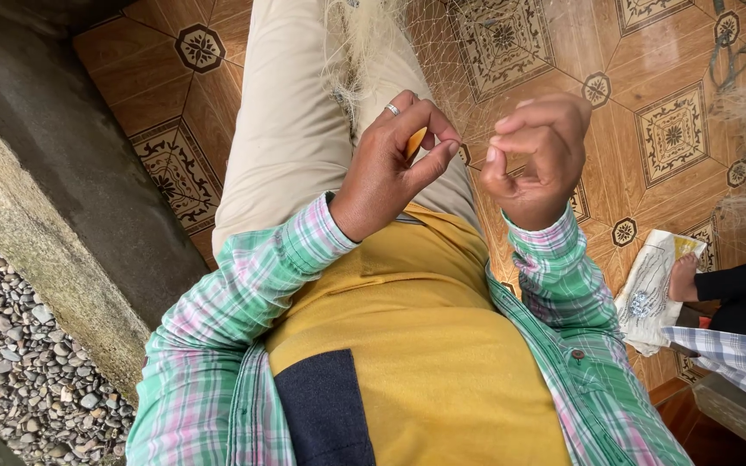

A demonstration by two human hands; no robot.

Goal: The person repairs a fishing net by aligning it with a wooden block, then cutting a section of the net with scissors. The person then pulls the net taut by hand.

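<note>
My left hand has its fingers clamped on the small orange netting needle; my right hand is curled shut, pinching fine net over my lap; I judge the mending midway, much mesh left.

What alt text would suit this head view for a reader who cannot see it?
Seen from above, the left hand pinches a small orange tool while the right hand is curled shut beside it, both working fine pale netting draped over a seated person's lap. Patterned floor tiles lie beneath.
</note>
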